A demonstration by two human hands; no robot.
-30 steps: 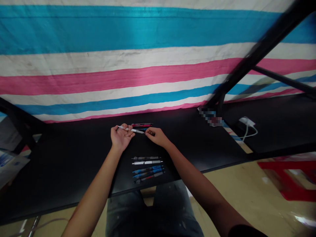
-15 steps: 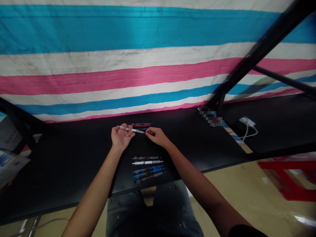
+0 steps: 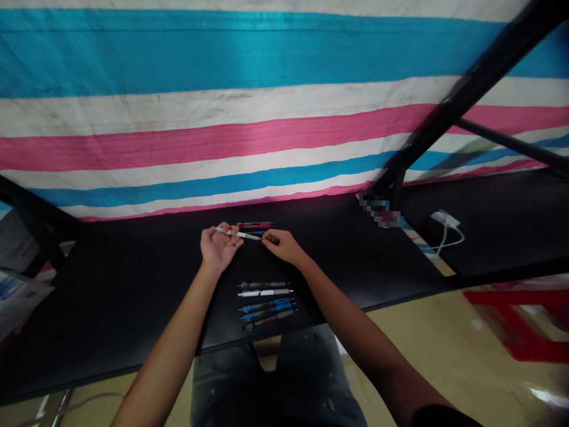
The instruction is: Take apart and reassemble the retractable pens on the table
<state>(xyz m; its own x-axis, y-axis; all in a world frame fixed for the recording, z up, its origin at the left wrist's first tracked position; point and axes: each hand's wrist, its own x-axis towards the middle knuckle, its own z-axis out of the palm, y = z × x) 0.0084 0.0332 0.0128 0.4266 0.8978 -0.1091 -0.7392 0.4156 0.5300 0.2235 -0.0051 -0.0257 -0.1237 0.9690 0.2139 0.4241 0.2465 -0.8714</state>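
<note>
A white pen (image 3: pixel 237 234) lies slantwise across the fingers of my left hand (image 3: pixel 217 246), which is palm up with the fingers curled around the barrel. My right hand (image 3: pixel 282 244) pinches at the pen's grey tip end, its thumb and forefinger closed there; any small part between them is hidden. Just behind the held pen lie pens with red and dark barrels (image 3: pixel 256 225). Nearer to me several pens lie side by side: a dark one (image 3: pixel 262 285), a white one (image 3: pixel 265 293), blue ones (image 3: pixel 267 306) and a dark one with red (image 3: pixel 268 320).
The black table (image 3: pixel 133 284) runs across, with a striped sheet (image 3: pixel 200 142) hanging behind it. At right are a pixelated item (image 3: pixel 380 209), a white charger with cable (image 3: pixel 446 220) and a red stool (image 3: pixel 511 332) on the floor. A plastic bag (image 3: pixel 20 296) sits at left.
</note>
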